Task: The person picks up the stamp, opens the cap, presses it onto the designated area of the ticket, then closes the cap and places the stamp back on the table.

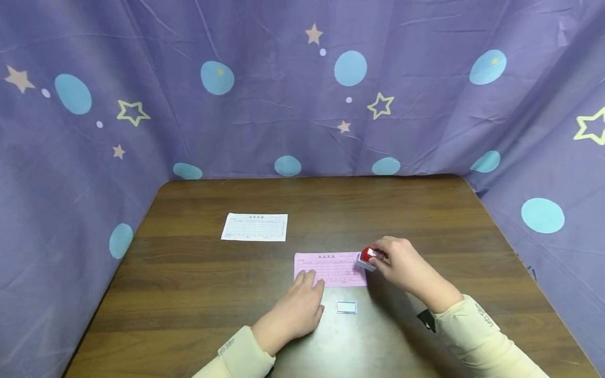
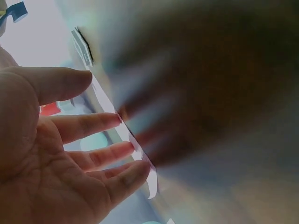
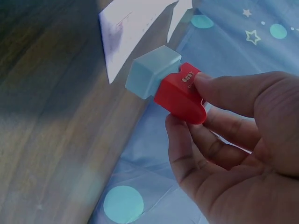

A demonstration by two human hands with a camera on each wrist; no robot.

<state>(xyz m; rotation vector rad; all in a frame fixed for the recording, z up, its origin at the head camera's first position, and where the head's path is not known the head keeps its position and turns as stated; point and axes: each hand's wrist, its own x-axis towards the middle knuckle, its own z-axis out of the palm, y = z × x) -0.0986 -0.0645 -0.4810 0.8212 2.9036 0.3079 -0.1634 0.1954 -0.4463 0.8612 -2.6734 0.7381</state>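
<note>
My right hand (image 1: 402, 265) pinches a red-handled stamp (image 3: 180, 91) with a pale translucent base between thumb and fingers. In the head view the stamp is just above the right edge of a pink printed form (image 1: 331, 261). A faint red mark (image 1: 351, 273) shows on the form's lower right part. My left hand (image 1: 298, 310) rests its extended fingertips on the form's lower left edge. Between the hands, nearer to me, lies a small flat rectangular piece (image 1: 346, 307), pale with a clear rim, apparently a stamp cover.
A white printed form (image 1: 255, 227) lies farther back on the left of the brown wooden table (image 1: 189, 294). Purple curtains (image 1: 283, 105) with stars and blue ovals hang around the table's far and side edges.
</note>
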